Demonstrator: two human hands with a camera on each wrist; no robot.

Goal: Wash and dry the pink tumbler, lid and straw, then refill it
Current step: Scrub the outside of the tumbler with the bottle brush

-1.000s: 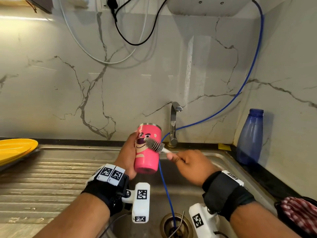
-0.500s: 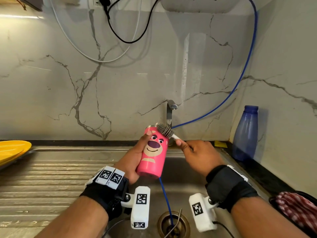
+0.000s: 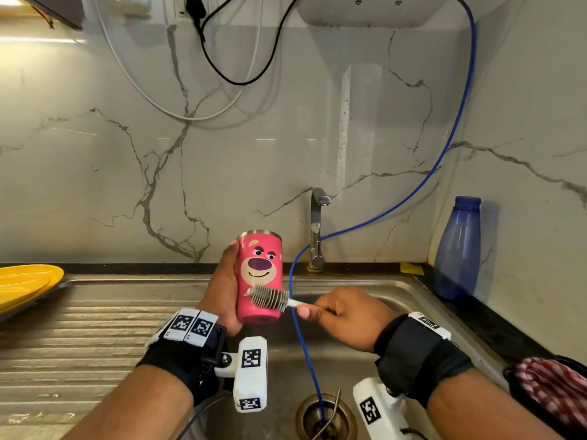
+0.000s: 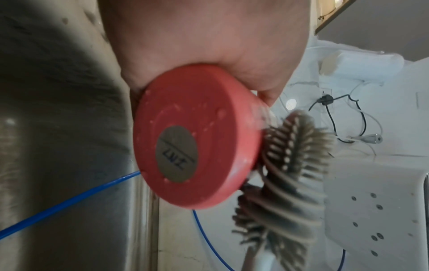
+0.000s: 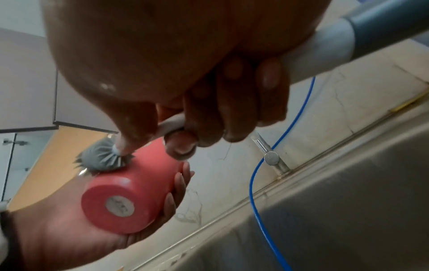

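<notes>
L hand (image 3: 222, 296) holds pink tumbler (image 3: 259, 274) upright over sink (image 3: 397, 300); R hand (image 3: 346, 315) presses brush (image 3: 269, 298) against it.

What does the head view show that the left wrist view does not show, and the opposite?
Only the head view: the bear face on the pink metal tumbler, the blue plastic bottle, the yellow plate, the right hand. Only the left wrist view: the round grey label under the tumbler. Both: the grey bristle brush against the tumbler, gripped by the left hand.
</notes>
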